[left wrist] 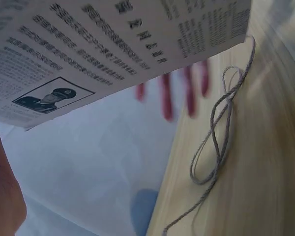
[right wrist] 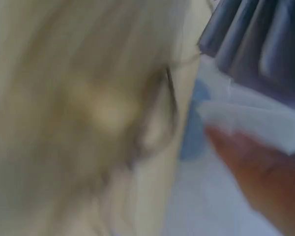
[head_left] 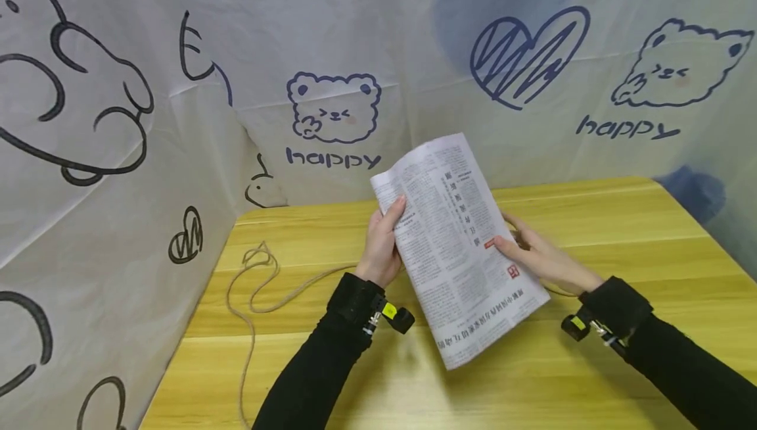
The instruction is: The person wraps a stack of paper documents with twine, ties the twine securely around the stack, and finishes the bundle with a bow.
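A folded newspaper point(head_left: 449, 246) is held up at a tilt over the table, its printed face toward the head camera. My left hand point(head_left: 384, 246) grips its left edge, thumb on the front and fingers behind. At the right edge my right hand point(head_left: 541, 256) pinches it, with the thumb on the printed side and the other fingers partly hidden behind. Blurred fingers point(left wrist: 189, 93) show past the newspaper's edge in the left wrist view. In the right wrist view my right hand point(right wrist: 265, 172) is blurred near grey folded layers.
A thin tan rope point(head_left: 251, 331) lies in loose curves on the wooden table point(head_left: 621, 239) at the left and runs behind the newspaper. More rope point(left wrist: 219, 152) lies looped in the left wrist view. A white cloth point(head_left: 426, 88) with drawings hangs behind and at the left.
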Tool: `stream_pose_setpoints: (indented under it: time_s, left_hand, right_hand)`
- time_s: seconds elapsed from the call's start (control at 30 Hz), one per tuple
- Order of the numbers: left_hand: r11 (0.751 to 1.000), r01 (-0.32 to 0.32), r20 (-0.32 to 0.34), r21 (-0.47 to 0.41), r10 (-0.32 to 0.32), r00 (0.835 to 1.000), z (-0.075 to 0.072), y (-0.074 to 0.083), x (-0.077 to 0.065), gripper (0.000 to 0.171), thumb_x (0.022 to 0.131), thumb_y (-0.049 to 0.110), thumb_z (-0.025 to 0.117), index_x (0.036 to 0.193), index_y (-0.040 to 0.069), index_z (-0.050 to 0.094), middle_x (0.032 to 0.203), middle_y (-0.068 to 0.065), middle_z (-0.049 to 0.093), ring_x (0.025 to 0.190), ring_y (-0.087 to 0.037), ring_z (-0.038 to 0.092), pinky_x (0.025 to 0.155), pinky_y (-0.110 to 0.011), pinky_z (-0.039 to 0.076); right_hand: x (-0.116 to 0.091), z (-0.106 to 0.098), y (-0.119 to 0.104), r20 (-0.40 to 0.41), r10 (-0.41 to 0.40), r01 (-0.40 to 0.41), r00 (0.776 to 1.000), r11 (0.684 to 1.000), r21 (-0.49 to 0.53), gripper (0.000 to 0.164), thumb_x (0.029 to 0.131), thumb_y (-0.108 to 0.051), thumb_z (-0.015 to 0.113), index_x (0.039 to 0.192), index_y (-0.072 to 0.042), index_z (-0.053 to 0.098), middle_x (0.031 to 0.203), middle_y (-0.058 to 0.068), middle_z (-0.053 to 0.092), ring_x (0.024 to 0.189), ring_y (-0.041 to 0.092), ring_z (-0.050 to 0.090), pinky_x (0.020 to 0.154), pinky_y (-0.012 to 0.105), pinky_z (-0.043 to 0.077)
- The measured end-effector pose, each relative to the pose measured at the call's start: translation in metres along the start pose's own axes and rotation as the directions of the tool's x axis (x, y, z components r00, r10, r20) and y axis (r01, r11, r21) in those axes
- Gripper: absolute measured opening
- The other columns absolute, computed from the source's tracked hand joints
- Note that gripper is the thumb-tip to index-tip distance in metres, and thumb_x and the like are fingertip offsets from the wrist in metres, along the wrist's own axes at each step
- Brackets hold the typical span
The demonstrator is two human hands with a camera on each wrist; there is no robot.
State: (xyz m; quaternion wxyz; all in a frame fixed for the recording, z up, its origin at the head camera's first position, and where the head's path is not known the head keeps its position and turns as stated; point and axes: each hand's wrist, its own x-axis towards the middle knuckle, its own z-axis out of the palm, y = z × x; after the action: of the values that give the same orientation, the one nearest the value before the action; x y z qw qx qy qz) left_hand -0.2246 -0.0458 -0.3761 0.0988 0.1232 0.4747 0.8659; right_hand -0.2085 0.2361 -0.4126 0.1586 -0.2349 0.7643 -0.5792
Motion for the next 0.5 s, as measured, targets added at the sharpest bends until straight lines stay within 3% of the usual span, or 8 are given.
stream_pose_setpoints:
  time_s: [0.07,0.17,0.3,0.43,0.5]
  left_hand:
    - [1.000,0.017,0.007,-0.007,-0.017,1.000,-0.003,-0.001,0.000,0.023,0.110,0.030,0.039,0.123,0.020,0.056,0.101,0.007,0.071,0.088,-0.005,0.071,0.076,-0.022,0.058]
    - [0.999,0.052,-0.020,0.007,-0.052,0.998,-0.009,-0.004,0.001,0.023,0.110,0.031,0.040,0.123,0.021,0.057,0.100,0.007,0.070,0.087,-0.005,0.070,0.075,-0.021,0.057]
    - [0.988,0.121,-0.078,0.092,-0.114,0.990,-0.018,-0.008,0.001,0.029,0.110,0.033,0.041,0.129,0.017,0.056,0.099,0.008,0.070,0.087,-0.005,0.068,0.075,-0.021,0.054]
    - [0.963,0.180,-0.133,0.199,-0.156,0.979,-0.030,-0.009,-0.004,0.036,0.110,0.036,0.039,0.136,0.016,0.054,0.100,0.008,0.069,0.087,-0.005,0.067,0.075,-0.023,0.052]
    - [0.949,0.213,-0.126,0.234,-0.187,0.974,-0.039,-0.010,-0.010,0.037,0.110,0.033,0.040,0.139,0.014,0.052,0.103,0.006,0.069,0.089,-0.007,0.068,0.077,-0.024,0.052]
  right_hand:
    - [0.001,0.000,0.006,0.162,0.044,-0.082,0.986,0.969,0.234,0.043,0.112,-0.029,0.033,0.154,-0.019,0.032,0.120,0.013,0.072,0.096,0.031,0.076,0.077,0.049,0.061]
    - [0.003,0.003,0.016,0.292,0.044,-0.157,0.955,0.913,0.376,0.034,0.112,-0.026,0.031,0.141,-0.024,0.048,0.119,0.005,0.074,0.101,0.027,0.075,0.083,0.047,0.061]
    - [0.005,0.010,0.022,0.262,0.071,-0.169,0.962,0.913,0.372,0.039,0.110,-0.021,0.041,0.150,-0.020,0.039,0.123,0.002,0.073,0.105,0.026,0.073,0.086,0.047,0.060]
    - [0.005,0.015,0.023,0.182,0.079,-0.141,0.980,0.921,0.362,0.053,0.110,-0.019,0.041,0.159,-0.013,0.022,0.125,0.000,0.072,0.106,0.027,0.074,0.085,0.049,0.060]
    - [0.005,0.018,0.022,0.145,0.081,-0.131,0.986,0.915,0.381,0.055,0.110,-0.019,0.040,0.161,-0.014,0.018,0.125,-0.001,0.072,0.105,0.027,0.074,0.084,0.049,0.060]
